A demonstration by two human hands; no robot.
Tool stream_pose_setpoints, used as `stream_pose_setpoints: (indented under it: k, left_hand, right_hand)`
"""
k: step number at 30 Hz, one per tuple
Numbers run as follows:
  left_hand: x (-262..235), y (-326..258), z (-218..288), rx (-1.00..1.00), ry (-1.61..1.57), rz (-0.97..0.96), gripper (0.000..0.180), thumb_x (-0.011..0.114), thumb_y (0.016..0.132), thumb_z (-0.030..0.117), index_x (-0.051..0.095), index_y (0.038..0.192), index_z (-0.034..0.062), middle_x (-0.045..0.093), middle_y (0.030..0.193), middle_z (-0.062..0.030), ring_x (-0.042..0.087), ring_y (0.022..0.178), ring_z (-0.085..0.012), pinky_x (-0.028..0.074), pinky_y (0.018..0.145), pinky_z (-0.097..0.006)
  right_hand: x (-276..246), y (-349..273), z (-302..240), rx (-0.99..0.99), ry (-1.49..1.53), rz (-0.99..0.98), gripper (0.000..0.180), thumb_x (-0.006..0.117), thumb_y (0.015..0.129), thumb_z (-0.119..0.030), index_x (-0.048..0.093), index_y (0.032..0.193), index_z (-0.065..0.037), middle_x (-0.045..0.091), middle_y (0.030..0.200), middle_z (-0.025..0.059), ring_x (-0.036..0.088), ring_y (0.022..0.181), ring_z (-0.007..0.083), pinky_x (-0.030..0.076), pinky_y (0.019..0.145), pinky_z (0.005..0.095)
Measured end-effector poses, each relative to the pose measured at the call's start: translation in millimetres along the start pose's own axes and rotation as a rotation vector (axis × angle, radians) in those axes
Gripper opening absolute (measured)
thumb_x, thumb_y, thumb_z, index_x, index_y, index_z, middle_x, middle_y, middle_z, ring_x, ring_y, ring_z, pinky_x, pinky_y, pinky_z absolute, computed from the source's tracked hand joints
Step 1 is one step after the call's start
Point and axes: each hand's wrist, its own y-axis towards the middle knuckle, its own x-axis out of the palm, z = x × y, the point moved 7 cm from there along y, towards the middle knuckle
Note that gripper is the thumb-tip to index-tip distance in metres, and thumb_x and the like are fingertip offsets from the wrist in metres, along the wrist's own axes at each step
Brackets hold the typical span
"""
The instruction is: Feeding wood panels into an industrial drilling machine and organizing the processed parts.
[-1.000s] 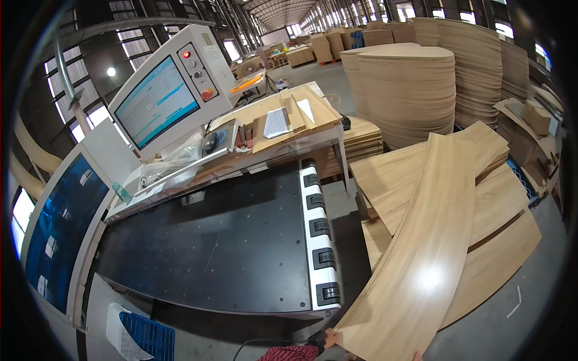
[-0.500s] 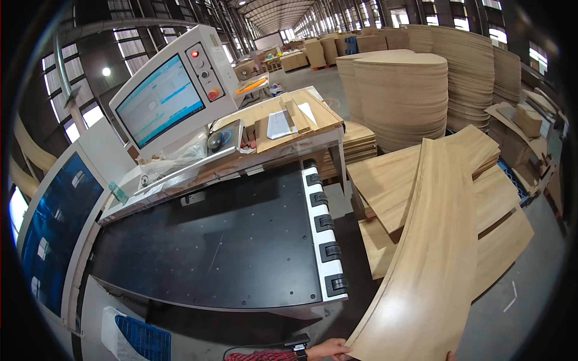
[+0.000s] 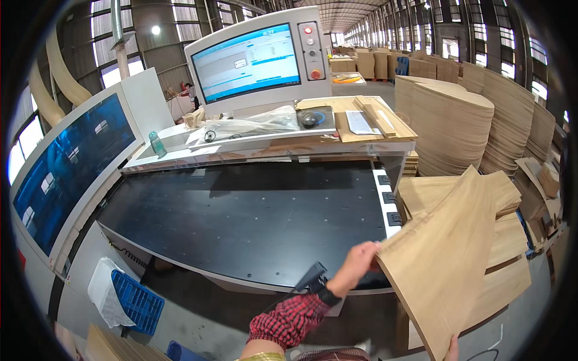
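Note:
A wide wood-grain board is held up at a tilt on the right side. My left hand grips its left corner, fingers closed round the edge, close to the right end of a black machine table. At the board's lower edge my right hand is closed on it; only some fingers show, the rest being hidden behind the board. Beneath and beyond the raised board lies a stack of similar wood panels, partly covered by it.
A machine screen with a button panel stands behind the black table. A mouse and a keyboard rest on the ledge. Tall board stacks rise at the right. A blue crate sits at the lower left.
My left hand has risen with the board's near end and come beside the table's right end. The board has tilted more steeply. The view has turned to the right.

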Motion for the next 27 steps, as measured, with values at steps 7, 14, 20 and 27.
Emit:
stream_pose_setpoints:
  k: [7,14,20,27]
  left_hand:
    - [-135,17,-21,-0.133,-0.179,0.126,0.039,0.046,0.094,0.041,0.060,0.099,0.0046,0.066,0.084,-0.0066,0.064,0.070,-0.0147,0.054,0.064,-0.029]
    - [-212,16,29,-0.067,-0.112,0.079,0.030,0.045,0.091,0.024,0.059,0.094,-0.0022,0.063,0.080,-0.0096,0.063,0.065,-0.0168,0.053,0.058,-0.027]
    - [-197,0,26,-0.084,-0.176,0.112,0.035,0.045,0.094,0.029,0.060,0.102,-0.0013,0.064,0.090,-0.0086,0.062,0.080,-0.0153,0.050,0.072,-0.027]
    - [-72,-99,-31,-0.332,-0.053,-0.185,0.032,0.057,0.091,0.025,0.060,0.100,-0.0050,0.063,0.089,-0.0046,0.057,0.078,-0.0096,0.046,0.067,-0.023]
  right_hand:
    - [108,-9,54,-0.021,-0.004,-0.121,0.062,0.054,0.091,-0.040,0.037,0.134,0.002,0.048,0.132,0.0161,0.051,0.116,0.0281,0.044,0.095,0.0428]
    - [204,-37,91,-0.008,0.120,-0.263,0.045,0.037,0.097,-0.021,0.033,0.134,0.006,0.046,0.133,0.0157,0.047,0.120,0.0274,0.036,0.103,0.0394]
    - [199,-37,101,-0.020,0.109,-0.192,0.046,0.035,0.097,-0.022,0.032,0.134,0.006,0.044,0.134,0.0164,0.046,0.121,0.0280,0.037,0.102,0.0401]
    - [210,-57,69,0.020,0.099,-0.215,0.051,0.039,0.095,-0.028,0.035,0.132,0.006,0.049,0.130,0.0165,0.050,0.117,0.0275,0.040,0.099,0.0388]
